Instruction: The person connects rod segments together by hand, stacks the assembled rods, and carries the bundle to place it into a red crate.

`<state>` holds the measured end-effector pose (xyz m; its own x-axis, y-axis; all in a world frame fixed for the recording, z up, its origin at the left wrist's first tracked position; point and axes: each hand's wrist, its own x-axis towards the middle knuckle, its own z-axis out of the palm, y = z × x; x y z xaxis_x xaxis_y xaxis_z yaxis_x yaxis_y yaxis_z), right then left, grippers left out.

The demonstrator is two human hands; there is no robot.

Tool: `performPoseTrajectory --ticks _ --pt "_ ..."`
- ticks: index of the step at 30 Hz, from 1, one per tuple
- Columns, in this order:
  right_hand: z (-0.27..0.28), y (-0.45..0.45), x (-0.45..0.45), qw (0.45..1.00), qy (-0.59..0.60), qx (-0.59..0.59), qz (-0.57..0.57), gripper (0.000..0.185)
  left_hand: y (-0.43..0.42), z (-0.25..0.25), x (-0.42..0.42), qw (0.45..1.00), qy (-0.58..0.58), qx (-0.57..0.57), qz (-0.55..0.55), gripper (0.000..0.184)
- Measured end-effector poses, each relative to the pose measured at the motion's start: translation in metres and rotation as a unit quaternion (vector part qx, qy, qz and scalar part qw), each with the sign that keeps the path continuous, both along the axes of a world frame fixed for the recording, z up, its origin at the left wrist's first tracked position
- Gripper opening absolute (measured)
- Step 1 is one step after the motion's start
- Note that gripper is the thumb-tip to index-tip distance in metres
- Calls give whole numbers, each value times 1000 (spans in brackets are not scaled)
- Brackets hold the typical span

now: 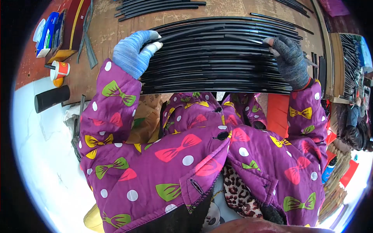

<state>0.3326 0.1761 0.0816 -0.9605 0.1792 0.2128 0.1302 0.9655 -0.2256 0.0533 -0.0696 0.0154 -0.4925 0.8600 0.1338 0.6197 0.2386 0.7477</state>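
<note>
- I have the left hand [136, 53], in a pale blue glove, at the left side of the work, its thumb and forefinger pinched on the left end of a thin dark strip [194, 33].
- That strip slants across the others, its free end pointing right and slightly far.
- I have the right hand [289, 60], in a dark grey glove, at the right side; its fingers are curled, and thumb and forefinger close on the right end of a second strip [244, 38].
- The inner ends of these two strips lie near each other, apart, as I see them.
- Under and between both hands I see the main row of black strips [210, 64], glossy and side by side, running left to right along the near part of the brown worktop [105, 42].
- Beyond the row, on the far side, I make out a smaller bundle of strips [159, 8].
- At far left I see a blue tissue pack [47, 34] beside a dark red box [75, 25].
- Nearer on the left are a red-and-white paper cup [61, 70] and a black cylinder [52, 98].
- Nearest me is the wearer's purple coat [175, 171], patterned with bows and dots.
</note>
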Motion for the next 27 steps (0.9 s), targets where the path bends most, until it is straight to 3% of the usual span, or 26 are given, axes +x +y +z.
performPoseTrajectory --ticks 3,5,12,16,19,21,22,25,27 --pt "-4 -5 1 999 5 44 -4 24 4 2 1 999 32 -12 -41 19" --pt "2 -7 -3 998 17 -66 -14 22 3 1 1 999 15 -6 -33 19" --pt "4 -10 0 999 21 5 -30 19 -1 0 0 999 -24 -5 -24 19" --pt "3 -8 -4 999 -10 -17 -37 19 -2 -1 0 999 -8 15 -30 18" --pt "3 -10 -13 999 -32 -35 -25 19 1 2 5 995 78 38 -47 17" --pt "7 -21 -25 991 -39 -118 50 19 7 12 17 972 174 93 -129 17" --pt "15 -21 -27 991 -40 -115 49 19 10 16 20 973 159 107 -126 18" --pt "25 -22 -34 992 -9 -128 18 24 5 18 15 985 125 68 -98 17" --pt "31 5 -7 985 70 -122 -101 27 -4 9 6 991 98 46 -73 19"
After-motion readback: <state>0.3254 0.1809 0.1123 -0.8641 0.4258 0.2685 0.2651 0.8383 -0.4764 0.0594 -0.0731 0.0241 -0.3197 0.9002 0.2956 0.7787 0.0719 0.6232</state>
